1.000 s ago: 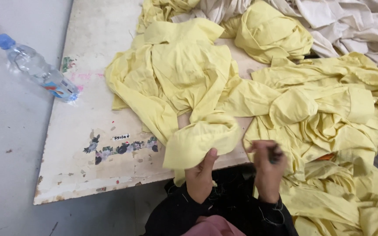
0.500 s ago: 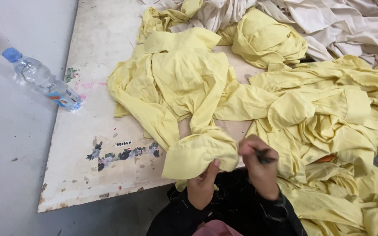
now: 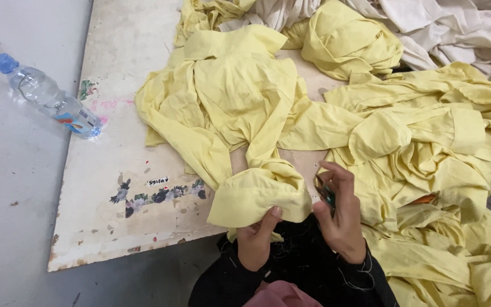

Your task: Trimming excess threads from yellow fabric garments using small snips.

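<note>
A pale yellow garment (image 3: 240,108) lies spread on a worn white table (image 3: 126,85). My left hand (image 3: 255,239) pinches its folded lower edge (image 3: 259,196) at the table's near side. My right hand (image 3: 341,213) is just to the right of that edge, fingers curled around a small dark tool (image 3: 325,196), perhaps snips, whose tip is close to the cloth. Both wrists come out of black sleeves.
More yellow garments (image 3: 427,153) are heaped on the right and hang over the near edge. Cream cloth (image 3: 444,23) is piled at the back right. A plastic water bottle (image 3: 49,99) with a blue cap lies at the table's left edge, over the grey floor.
My right hand has moved left and up towards the folded edge held by my left hand. The view has shifted a little; the garments lie as before.
</note>
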